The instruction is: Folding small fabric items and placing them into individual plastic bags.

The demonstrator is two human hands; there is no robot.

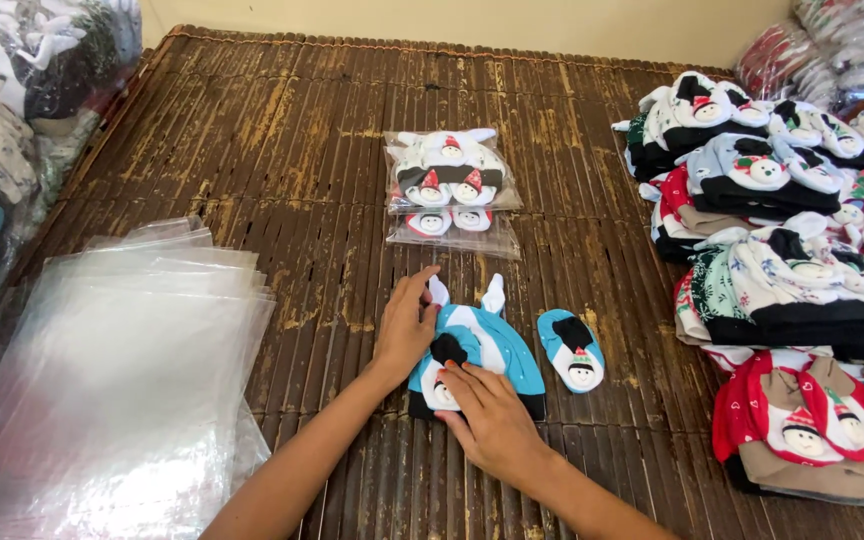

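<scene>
Centrally, left hand (407, 330) and right hand (492, 420) flat, fingers open, pressing blue cap (487, 345), clear packet (449, 180) beyond.

To my left lies a loose stack of clear plastic bags (122, 370) on the dark woven bamboo mat (282, 130). Ahead of me sits a sealed clear packet of white and black snowman baby items (449, 183). On my right stand folded piles of snowman-patterned baby caps in red, green, white and black (792, 290). More bagged clothing (12, 90) is heaped at the far left edge.
</scene>
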